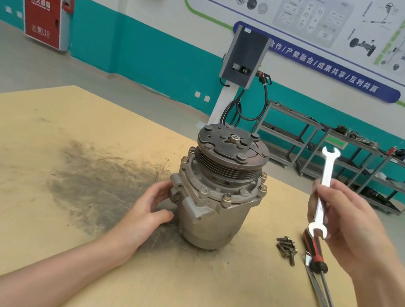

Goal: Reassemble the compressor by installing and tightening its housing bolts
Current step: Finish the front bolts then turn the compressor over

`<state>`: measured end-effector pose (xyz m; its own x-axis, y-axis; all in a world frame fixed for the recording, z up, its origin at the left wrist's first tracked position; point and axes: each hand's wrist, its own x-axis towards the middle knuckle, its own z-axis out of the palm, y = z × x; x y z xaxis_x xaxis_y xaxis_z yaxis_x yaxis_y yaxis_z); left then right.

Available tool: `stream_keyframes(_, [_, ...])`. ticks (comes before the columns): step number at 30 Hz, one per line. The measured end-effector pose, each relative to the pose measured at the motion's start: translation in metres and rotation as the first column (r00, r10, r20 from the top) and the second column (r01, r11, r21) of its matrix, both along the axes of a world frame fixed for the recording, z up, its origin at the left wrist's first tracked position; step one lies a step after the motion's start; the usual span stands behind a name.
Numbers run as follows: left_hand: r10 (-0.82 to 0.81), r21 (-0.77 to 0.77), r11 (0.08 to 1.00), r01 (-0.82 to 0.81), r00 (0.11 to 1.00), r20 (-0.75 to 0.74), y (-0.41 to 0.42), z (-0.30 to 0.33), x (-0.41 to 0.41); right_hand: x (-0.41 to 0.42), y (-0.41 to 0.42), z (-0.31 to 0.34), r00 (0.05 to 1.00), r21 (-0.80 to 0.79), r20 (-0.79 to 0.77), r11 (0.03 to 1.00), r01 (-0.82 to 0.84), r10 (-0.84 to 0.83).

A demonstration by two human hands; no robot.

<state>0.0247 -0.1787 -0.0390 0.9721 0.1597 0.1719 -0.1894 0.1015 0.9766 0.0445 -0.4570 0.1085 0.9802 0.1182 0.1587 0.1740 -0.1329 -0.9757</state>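
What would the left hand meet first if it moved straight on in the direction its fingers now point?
Nothing new: the left hand already rests against the compressor, fingers on its ported side and thumb at the lower body. Pushing on would only press into that housing.

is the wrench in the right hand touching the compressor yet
Apart. The head view shows the wrench held up in the right hand, with bare table visible between it and the compressor.
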Motion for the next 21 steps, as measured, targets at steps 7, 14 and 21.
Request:
stream_keyframes(7, [-0.002, 0.017, 1.0, 0.002, 1.0, -0.006, 0.0, 0.001, -0.001, -0.019, 0.052, -0.001, 0.977, 0.06, 0.132, 0.983, -0.174, 0.165])
stream_keyframes(14, [0.004, 0.019, 1.0, -0.004, 1.0, -0.024, 0.001, 0.001, -0.001, -0.01, 0.06, -0.013, 0.987, 0.259, 0.126, 0.957, -0.133, 0.103])
stream_keyframes(21, [0.007, 0.037, 0.999, -0.006, 1.0, -0.029, 0.001, 0.003, -0.004, -0.007, 0.065, -0.022, 0.993, 0.293, 0.083, 0.951, -0.102, 0.08])
